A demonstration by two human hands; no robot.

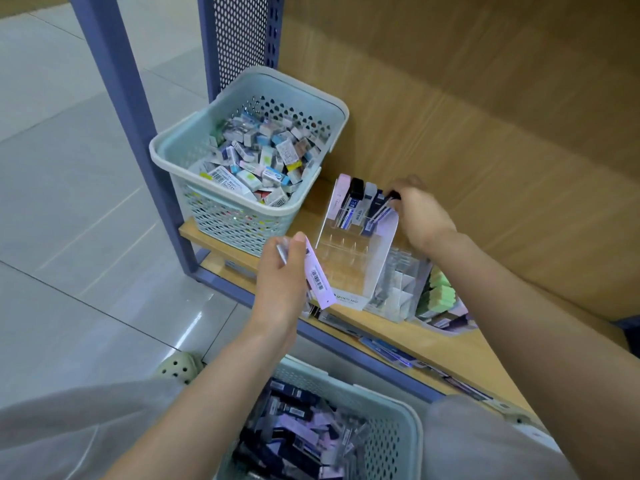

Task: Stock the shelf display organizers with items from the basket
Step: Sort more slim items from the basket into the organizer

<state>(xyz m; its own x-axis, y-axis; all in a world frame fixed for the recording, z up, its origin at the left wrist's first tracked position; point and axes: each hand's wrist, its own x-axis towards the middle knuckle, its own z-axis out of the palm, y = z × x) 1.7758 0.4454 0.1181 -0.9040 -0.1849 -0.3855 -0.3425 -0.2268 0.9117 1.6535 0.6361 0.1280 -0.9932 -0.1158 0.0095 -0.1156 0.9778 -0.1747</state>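
The near basket [410,434] at 6 o'clock is cut by the bottom edge, its packs blurred. The right hand [424,216] hides most of the dark-capped case [394,196] it pinches. The left hand [280,271] covers part of the pink pack [317,277]. Labels in the far basket [225,223] at 10 o'clock are unreadably small.

Wooden shelf [446,351] with a pale basket [221,220], clear organizers [346,261] and loose flat packets [388,351].

top: is wearing a pale grey top | sleeves: left sleeve [69,431] and right sleeve [485,441] are hanging loose; forearms are showing bare | foot: pale clog [178,367] with round holes is showing
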